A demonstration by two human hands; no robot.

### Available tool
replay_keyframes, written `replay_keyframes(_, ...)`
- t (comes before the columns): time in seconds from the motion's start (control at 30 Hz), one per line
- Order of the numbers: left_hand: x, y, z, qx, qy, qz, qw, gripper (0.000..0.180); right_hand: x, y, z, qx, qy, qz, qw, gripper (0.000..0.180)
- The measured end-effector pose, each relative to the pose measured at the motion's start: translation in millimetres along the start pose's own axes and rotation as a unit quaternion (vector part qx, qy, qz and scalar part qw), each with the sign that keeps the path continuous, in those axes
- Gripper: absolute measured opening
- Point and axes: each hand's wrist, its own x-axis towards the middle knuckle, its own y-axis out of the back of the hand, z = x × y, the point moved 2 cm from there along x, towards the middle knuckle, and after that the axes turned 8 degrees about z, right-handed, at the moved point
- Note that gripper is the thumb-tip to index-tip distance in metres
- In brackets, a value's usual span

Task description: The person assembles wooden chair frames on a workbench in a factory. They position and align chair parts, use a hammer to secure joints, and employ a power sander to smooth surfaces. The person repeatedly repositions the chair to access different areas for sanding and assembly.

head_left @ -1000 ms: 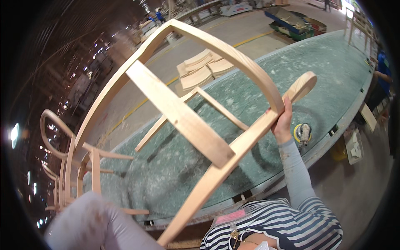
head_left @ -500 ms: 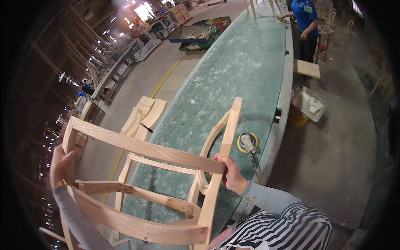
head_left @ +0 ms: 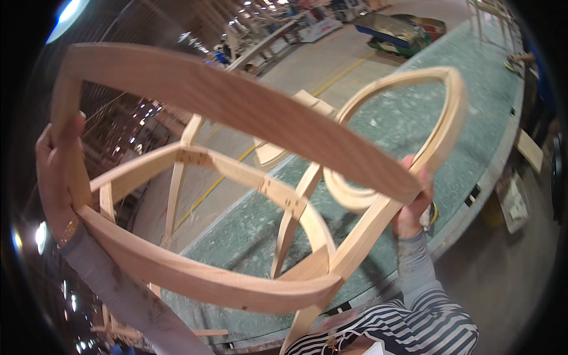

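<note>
A bare wooden chair frame (head_left: 236, 106) hangs tilted in front of me, close to the camera, above a green-topped workbench (head_left: 473, 124). My left hand (head_left: 56, 171) is closed around an upright at its left side. At the right, my right hand (head_left: 417, 204) grips the other upright, where the wide curved rail meets it. A rounded wooden loop (head_left: 452, 106) stands out from the frame beyond my right hand. Lower down, a second curved rail (head_left: 207, 281) and the jointed seat rails (head_left: 236, 171) show. Behind my right hand only a yellow edge of the disc sander (head_left: 435, 213) shows.
Curved wooden pieces (head_left: 310, 103) are stacked beyond the bench's far edge. A blue bin (head_left: 384, 31) stands farther back on the floor. At the right are a light board (head_left: 529, 149), a tub (head_left: 513, 201) with pale scraps, and a co-worker's arm (head_left: 523, 57) at the bench.
The chair frame has been raised and tipped, so it looks larger and its loop has swung into fuller view. Both hands still hold it. The background has shifted right as my view turned left.
</note>
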Motion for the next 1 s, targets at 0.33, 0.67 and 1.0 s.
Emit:
replay_keyframes(0.33, -72, 51, -90, -0.195, 0.023, 0.274, 0.941, 0.023, 132, -155, -41, 0.115, 0.074, -0.45, 0.882, 0.035)
replay_keyframes(0.67, -240, -37, -142, -0.179, 0.181, 0.383, 0.888, 0.017, 198, -127, 26, 0.065, -0.011, -0.549, 0.833, 0.051)
replay_keyframes(1.0, -306, -17, -108, -0.196, 0.287, 0.414, 0.841, 0.016, 175, -180, 80, 0.034, -0.069, -0.608, 0.79, 0.041)
